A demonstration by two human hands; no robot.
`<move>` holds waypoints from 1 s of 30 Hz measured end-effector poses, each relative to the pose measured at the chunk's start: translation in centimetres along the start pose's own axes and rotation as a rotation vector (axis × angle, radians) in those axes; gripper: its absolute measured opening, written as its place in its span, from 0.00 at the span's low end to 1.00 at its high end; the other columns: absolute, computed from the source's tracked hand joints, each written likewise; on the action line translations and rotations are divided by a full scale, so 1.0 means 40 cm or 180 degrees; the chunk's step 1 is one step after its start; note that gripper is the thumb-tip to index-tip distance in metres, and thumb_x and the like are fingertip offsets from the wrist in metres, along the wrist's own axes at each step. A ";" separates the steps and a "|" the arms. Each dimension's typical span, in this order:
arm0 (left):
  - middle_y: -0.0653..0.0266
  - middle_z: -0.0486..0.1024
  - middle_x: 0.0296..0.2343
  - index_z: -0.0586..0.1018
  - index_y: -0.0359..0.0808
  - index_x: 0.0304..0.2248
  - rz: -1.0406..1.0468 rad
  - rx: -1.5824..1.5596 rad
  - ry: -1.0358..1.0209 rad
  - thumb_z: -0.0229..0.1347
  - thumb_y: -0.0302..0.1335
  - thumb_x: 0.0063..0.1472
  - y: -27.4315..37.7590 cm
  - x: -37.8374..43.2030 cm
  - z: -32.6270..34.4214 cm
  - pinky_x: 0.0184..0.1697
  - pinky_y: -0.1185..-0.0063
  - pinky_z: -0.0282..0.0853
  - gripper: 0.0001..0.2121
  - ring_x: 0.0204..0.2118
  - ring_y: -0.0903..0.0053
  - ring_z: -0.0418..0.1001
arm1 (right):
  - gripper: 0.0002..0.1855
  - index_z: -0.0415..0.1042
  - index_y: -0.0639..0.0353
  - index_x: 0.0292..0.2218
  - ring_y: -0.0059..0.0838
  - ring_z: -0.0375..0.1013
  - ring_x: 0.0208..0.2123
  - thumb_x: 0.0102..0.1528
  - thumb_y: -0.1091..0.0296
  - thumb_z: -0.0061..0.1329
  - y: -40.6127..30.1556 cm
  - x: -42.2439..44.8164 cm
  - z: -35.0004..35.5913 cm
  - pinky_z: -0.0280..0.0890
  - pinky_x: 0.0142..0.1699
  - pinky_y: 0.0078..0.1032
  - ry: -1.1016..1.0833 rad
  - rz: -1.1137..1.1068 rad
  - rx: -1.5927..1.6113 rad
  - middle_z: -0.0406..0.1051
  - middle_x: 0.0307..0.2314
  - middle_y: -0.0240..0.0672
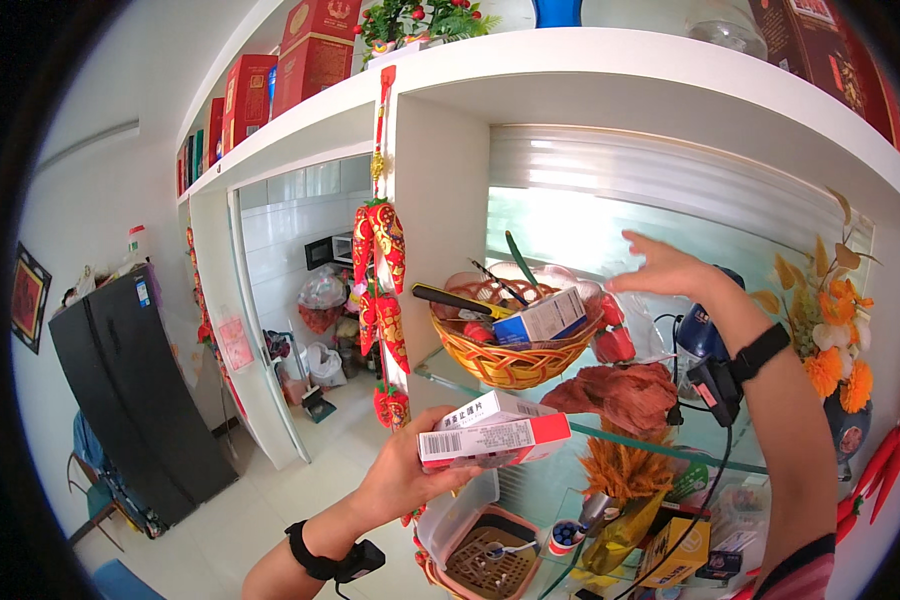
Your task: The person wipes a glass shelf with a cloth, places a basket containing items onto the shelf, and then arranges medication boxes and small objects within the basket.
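Observation:
My left hand [412,461] grips two small cardboard medicine boxes, a white one [487,409] on top of a white and red one [495,442], in front of the glass shelf. My right hand [664,266] is raised with its fingers apart and nothing in it, to the right of a woven basket [517,367]. In the basket lie a blue and white box [544,319], a yellow and black tool handle [457,298] and other long items. Beside the basket are red packs [613,330] and a crumpled reddish-brown cloth or bag [615,394].
A glass shelf edge [667,448] runs under the basket. Below stand a pinkish tray [495,555], dried orange stalks [622,465] and a yellow box [675,551]. Right are a flower vase [847,427] and a hanging cable [720,472]. Pepper ornaments [382,247] hang at the left post.

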State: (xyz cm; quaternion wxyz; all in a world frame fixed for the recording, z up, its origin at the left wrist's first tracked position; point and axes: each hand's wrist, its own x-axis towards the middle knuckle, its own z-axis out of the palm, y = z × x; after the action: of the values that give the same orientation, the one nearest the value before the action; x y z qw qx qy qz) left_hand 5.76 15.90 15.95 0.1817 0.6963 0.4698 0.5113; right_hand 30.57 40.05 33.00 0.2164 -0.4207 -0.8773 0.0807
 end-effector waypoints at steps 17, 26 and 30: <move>0.59 0.72 0.36 0.65 0.28 0.46 -0.0315 -0.0347 0.0121 0.63 0.29 0.48 -0.047 -0.057 -0.015 0.43 0.80 0.67 0.28 0.39 0.78 0.71 | 0.30 0.69 0.48 0.43 0.40 0.71 0.39 0.34 0.66 0.58 -0.175 0.075 0.142 0.66 0.42 0.33 -0.0956 -0.1889 -0.1963 0.73 0.34 0.37; 0.58 0.71 0.39 0.64 0.27 0.48 -0.0166 -0.0368 0.0228 0.63 0.31 0.49 -0.062 -0.066 -0.019 0.45 0.80 0.66 0.30 0.41 0.78 0.70 | 0.32 0.60 0.66 0.45 0.37 0.69 0.41 0.40 0.65 0.58 -0.066 0.109 0.067 0.63 0.46 0.28 0.0199 -0.1860 0.0484 0.69 0.37 0.46; 0.58 0.71 0.38 0.64 0.26 0.47 -0.0182 -0.0340 0.0234 0.63 0.32 0.48 -0.059 -0.067 -0.014 0.45 0.80 0.66 0.30 0.41 0.78 0.70 | 0.33 0.55 0.63 0.51 0.32 0.68 0.44 0.47 0.66 0.55 -0.105 0.054 0.004 0.67 0.42 0.29 0.0001 -0.0860 0.1544 0.67 0.40 0.42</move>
State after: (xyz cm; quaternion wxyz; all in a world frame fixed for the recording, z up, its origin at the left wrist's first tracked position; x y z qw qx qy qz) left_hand 4.08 14.69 12.99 0.2157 0.6527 0.4679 0.5555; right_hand 26.34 39.08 34.87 0.3197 -0.2358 -0.8805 0.2588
